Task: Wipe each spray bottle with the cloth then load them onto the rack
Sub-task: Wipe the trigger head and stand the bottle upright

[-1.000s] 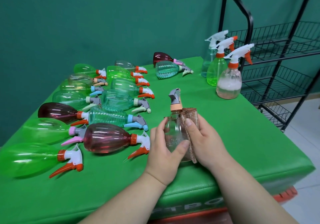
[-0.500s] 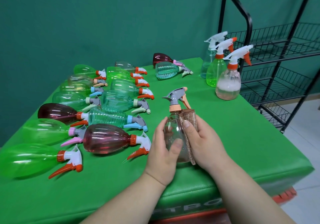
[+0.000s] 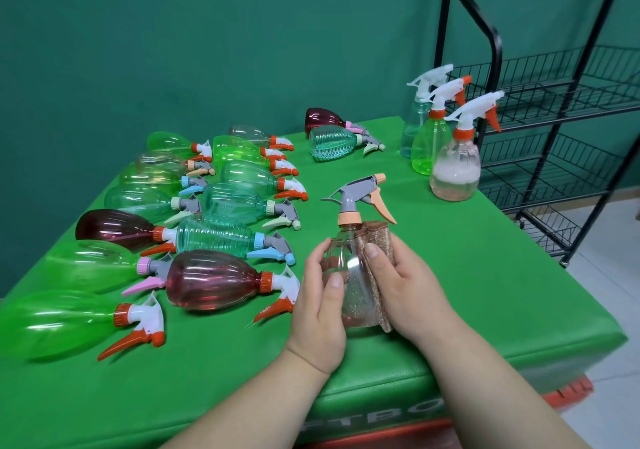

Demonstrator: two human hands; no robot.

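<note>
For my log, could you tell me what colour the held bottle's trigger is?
The trigger is peach-orange; head view shows it best.

Worn on the head; looked forward and down across the green table [image 3: 485,275] toward the dark green wall [image 3: 207,32]. Sat close above the table's near edge, with the left hand [image 3: 318,310] and right hand [image 3: 405,289] low in the centre, very near the lens. Caught the black rack [image 3: 497,57] at the far right. Wide-angle, edges bowed.

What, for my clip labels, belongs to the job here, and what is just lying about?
Job: clear bottle in left hand; cloth in right hand; lying bottles; standing bottles; rack.
Lying about: green table; red edge below it.
</note>
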